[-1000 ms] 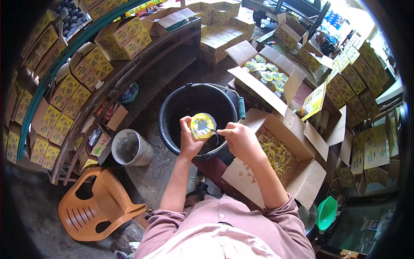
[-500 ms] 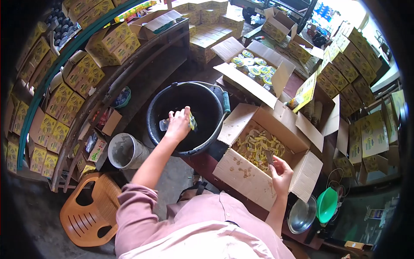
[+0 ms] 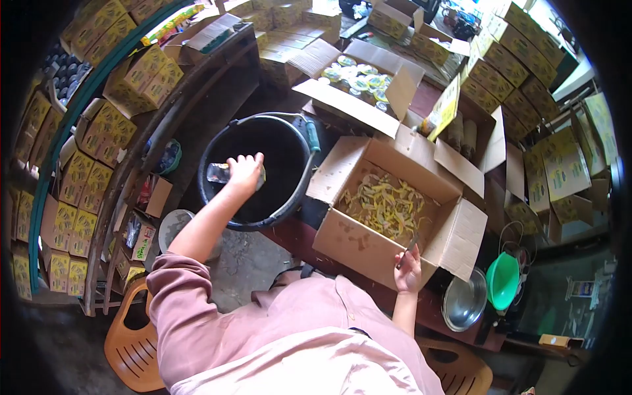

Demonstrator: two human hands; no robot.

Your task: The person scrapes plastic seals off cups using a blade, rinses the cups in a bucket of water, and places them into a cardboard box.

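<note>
Left hand [image 3: 245, 172]: fingers curled around a clear plastic cup [image 3: 218, 172], tipped on its side inside the mouth of the black bucket [image 3: 253, 226]. My fingers cover its middle; whether any contents are leaving, I cannot tell. Right hand [image 3: 408, 273]: closed on a thin blade-like tool [image 3: 414, 242], pointing up at the near edge of an open carton [image 3: 345, 241].

Handling, my judgement: the cup wall is probably thin, so light, even finger pressure suits it better than a squeeze. Its mouth is best angled well inside the rim, with the wrist low to limit splash. The tool is best held aside, edge away from the forearm.

Materials: bucket round, deep, dark, with a wire bail and a teal grip sleeve [image 3: 313, 137]. Carton of stiff brown cardboard, flaps splayed, its near flap spotted darker. Inside, curled yellow strips [image 3: 385, 204], loosely tangled. Beyond, round-lidded cups [image 3: 359, 82] crowd another box. Near my right, a shiny metal bowl [image 3: 465, 304] beside a smooth green bowl [image 3: 503, 281].
</note>
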